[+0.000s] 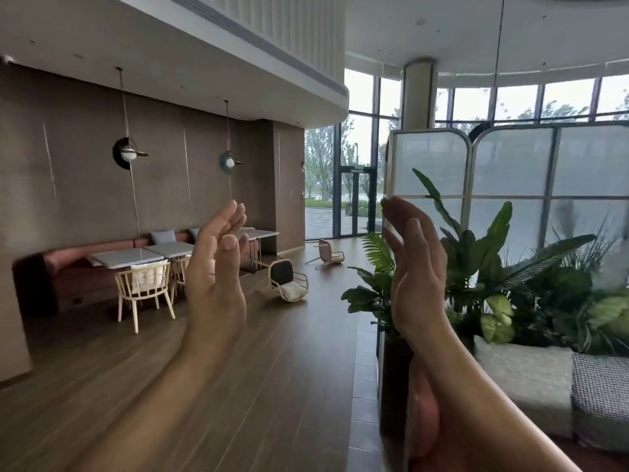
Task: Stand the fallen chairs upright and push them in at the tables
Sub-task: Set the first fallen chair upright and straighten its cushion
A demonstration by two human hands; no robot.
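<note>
Two light wooden chairs lie tipped over on the wooden floor ahead: the nearer fallen chair (288, 280) with a dark back panel and a pale cushion, and the farther fallen chair (327, 253) by the glass doors. An upright chair (144, 284) stands tucked at the nearest table (126, 257) along the left wall; further tables (173, 248) stand behind it. My left hand (216, 267) and my right hand (413, 270) are raised in front of me, palms facing each other, fingers apart, holding nothing. Both are far from the chairs.
A pink bench (68, 260) runs along the left wall behind the tables. On the right stand a planter with large leafy plants (493, 267), a frosted screen (510, 165) and a pale sofa (531, 379). Open floor (272, 352) leads toward the fallen chairs.
</note>
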